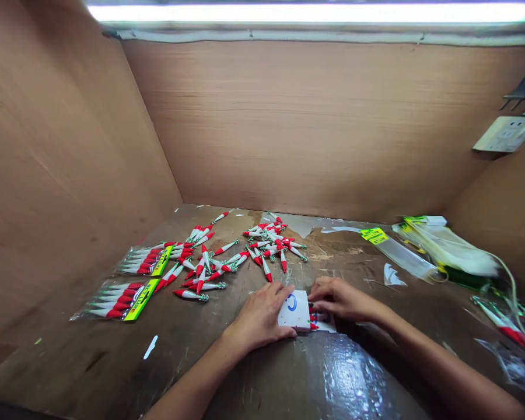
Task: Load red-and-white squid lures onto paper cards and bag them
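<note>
My left hand rests on the bench with its fingers curled against the left side of a small white block marked with a blue letter. My right hand presses in from the right, its fingers closed on red-and-white lures lying on that block. Beyond the hands lie several loose red-and-white squid lures in two heaps, one to the left and one in the middle.
Two sealed packs of lures with green-yellow labels lie at the left. Empty clear bags with yellow labels and more plastic lie at the right. Wooden walls enclose the bench; a socket hangs on the right wall.
</note>
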`<action>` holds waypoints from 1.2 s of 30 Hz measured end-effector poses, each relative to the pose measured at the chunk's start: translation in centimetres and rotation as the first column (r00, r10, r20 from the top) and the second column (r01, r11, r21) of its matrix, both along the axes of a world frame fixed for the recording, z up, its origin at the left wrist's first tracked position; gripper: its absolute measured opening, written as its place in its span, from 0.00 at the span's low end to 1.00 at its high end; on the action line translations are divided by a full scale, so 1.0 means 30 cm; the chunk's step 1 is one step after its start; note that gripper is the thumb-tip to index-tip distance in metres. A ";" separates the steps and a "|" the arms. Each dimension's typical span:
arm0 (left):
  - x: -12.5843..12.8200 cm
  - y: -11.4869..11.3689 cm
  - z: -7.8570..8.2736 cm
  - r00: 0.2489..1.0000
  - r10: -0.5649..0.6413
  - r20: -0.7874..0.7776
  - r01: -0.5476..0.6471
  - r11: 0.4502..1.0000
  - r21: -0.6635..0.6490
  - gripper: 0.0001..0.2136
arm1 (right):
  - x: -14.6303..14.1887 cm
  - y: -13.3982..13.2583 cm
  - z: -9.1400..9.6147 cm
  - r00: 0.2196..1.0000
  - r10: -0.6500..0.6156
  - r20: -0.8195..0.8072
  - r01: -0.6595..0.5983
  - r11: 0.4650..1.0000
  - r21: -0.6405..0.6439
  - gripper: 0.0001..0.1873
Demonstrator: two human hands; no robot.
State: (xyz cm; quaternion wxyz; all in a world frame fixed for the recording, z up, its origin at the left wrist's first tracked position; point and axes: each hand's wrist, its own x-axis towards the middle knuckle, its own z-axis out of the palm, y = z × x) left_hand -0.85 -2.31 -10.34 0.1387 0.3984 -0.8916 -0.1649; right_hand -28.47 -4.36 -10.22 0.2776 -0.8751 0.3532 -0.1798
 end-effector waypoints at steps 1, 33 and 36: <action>0.001 0.000 0.001 1.000 0.000 0.006 0.000 1.000 -0.007 0.42 | -0.008 -0.047 0.014 0.998 -0.047 0.030 0.047 0.999 0.009 0.13; 0.001 -0.004 0.008 1.000 -0.008 0.008 0.008 1.000 -0.009 0.41 | -0.157 0.081 -0.040 0.855 -0.481 0.194 0.399 0.849 0.345 0.14; -0.003 -0.005 0.012 1.000 -0.019 0.013 0.019 1.000 -0.009 0.40 | -0.095 0.104 -0.064 0.909 -0.400 0.121 0.387 0.915 0.115 0.11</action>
